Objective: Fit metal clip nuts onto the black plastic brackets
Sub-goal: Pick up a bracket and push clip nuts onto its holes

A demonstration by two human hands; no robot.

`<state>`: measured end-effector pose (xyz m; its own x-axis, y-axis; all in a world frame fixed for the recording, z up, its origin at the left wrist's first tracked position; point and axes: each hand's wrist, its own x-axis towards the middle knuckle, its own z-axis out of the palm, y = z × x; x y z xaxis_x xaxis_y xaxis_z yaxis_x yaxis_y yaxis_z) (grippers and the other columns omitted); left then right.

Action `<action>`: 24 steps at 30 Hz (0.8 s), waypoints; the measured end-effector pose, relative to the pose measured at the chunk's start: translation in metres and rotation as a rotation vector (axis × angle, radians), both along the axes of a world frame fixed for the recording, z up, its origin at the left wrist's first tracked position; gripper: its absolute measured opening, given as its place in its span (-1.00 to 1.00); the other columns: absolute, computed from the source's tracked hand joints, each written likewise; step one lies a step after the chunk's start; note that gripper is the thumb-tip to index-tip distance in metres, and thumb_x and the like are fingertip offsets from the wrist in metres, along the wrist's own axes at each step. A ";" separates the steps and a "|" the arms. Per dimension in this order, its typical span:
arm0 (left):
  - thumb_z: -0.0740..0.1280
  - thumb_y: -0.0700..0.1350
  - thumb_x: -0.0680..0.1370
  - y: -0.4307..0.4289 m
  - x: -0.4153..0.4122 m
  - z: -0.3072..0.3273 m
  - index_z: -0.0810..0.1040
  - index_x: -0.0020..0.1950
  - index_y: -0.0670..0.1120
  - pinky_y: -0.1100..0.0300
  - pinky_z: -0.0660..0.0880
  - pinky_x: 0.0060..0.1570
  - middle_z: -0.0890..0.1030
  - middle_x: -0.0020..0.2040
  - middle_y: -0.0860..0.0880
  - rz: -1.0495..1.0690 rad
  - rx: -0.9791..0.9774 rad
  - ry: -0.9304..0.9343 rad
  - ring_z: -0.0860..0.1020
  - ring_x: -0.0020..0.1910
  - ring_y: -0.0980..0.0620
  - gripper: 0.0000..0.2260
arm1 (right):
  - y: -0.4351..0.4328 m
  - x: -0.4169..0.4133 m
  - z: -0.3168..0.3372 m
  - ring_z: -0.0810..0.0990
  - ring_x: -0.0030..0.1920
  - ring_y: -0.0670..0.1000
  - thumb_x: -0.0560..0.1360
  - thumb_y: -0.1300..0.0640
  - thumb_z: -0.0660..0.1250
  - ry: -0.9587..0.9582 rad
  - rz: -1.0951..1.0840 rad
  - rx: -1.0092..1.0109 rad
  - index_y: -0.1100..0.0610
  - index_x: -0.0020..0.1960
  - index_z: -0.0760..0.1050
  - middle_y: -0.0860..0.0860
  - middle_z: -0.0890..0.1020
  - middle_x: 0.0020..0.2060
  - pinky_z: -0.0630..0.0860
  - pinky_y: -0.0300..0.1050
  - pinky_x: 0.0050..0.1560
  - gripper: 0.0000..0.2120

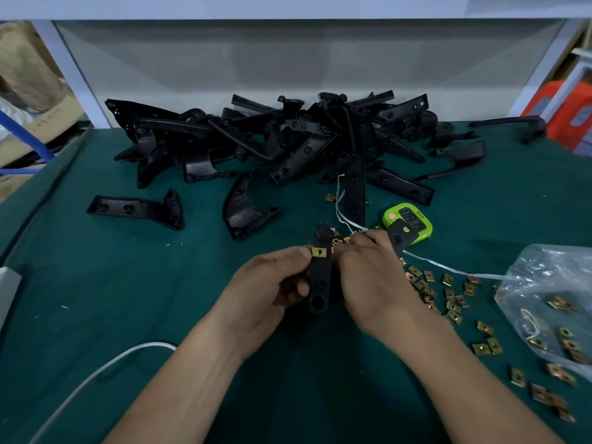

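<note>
Kinda dim and flat, light from overhead, soft shadows on the green mat (134, 283) around 6 o'clock. Some glare on the plastic bag (544, 277) at 3 o'clock. Edges bend fisheye-style, timer (413, 219) digits are mushy.

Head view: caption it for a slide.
Left hand and right hand hold a bracket with a clip nut fitted; loose nuts and a bracket pile lie on the green mat.

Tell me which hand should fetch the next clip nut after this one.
Probably right. The loose clip nuts lie on the mat just beyond the right hand, toward the bag. The left hand grips the bracket from its far side and would have to cross over.
</note>
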<state>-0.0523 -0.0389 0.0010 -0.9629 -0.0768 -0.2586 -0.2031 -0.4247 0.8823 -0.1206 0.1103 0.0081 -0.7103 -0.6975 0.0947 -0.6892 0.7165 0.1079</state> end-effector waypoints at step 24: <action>0.48 -0.18 0.49 -0.018 -0.003 0.007 0.74 -0.34 -0.09 0.38 0.35 -0.50 0.61 -0.40 -0.01 0.173 -0.344 -0.209 0.47 -0.51 0.14 -0.80 | -0.006 0.010 -0.006 0.46 0.02 -0.01 0.29 0.22 0.34 0.000 0.050 0.028 -0.08 -0.08 0.56 -0.15 0.58 -0.14 0.07 -0.10 0.08 -0.73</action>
